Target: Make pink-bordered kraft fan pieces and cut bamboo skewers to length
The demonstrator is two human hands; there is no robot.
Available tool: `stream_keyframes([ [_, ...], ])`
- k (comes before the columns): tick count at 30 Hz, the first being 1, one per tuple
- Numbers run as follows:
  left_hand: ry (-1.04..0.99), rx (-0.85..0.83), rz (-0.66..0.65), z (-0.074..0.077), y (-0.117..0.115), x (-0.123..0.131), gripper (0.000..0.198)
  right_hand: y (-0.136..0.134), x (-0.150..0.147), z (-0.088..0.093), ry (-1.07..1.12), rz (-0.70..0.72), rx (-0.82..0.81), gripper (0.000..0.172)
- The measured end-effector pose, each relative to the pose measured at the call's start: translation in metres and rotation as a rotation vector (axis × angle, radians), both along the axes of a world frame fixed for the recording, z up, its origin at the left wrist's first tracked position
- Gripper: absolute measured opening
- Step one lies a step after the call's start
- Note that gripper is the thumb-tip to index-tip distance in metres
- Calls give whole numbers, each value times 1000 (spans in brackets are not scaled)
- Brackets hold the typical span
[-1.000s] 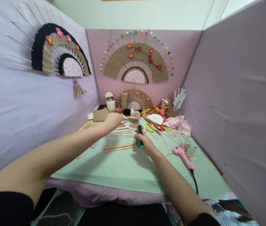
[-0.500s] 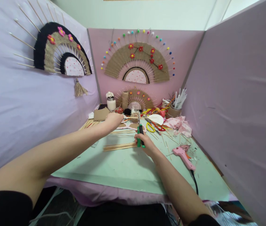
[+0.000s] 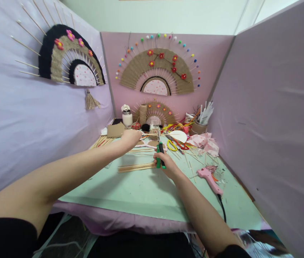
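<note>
My left hand (image 3: 130,139) is closed around thin bamboo sticks (image 3: 149,134) that run out to the right; how many it holds I cannot tell. My right hand (image 3: 166,162) grips green-and-black handled pliers (image 3: 160,154), held upright with the jaws at the sticks. Whether the jaws touch the sticks is too small to make out. Below the hands, a loose row of bamboo sticks (image 3: 135,167) lies on the green tabletop (image 3: 130,193), its right end reaching behind the pliers. Pink-edged cardboard pieces (image 3: 152,143) lie just beyond.
A pink glue gun (image 3: 210,179) with a black cord lies at right. Yellow-handled scissors (image 3: 172,145), a white half-round piece (image 3: 178,136) and pink cloth (image 3: 205,143) crowd the back. A white bottle (image 3: 126,116) stands near the rear wall, beside a twine roll (image 3: 143,114).
Almost nothing differs. Both hands keep their places, with the sticks and pliers held as before; the view has shifted very slightly.
</note>
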State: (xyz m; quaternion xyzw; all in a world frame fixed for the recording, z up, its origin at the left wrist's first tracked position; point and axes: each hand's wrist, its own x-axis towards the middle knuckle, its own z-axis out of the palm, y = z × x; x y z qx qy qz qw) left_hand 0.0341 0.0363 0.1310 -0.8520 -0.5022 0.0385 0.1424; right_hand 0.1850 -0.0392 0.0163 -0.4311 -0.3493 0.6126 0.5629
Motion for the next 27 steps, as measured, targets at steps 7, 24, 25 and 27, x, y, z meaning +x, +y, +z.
stream_keyframes([
  [7,9,-5,5,-2,3,-2,32,1,2,-3,-21,6,-6,39],
  [24,-4,2,22,-3,-2,-1,31,-2,1,2,-28,11,-13,34],
  [25,-4,4,22,-3,-1,-1,31,-1,1,2,-26,10,-13,33],
  [27,-4,8,20,-6,1,-2,31,-2,1,3,-24,8,-12,32],
])
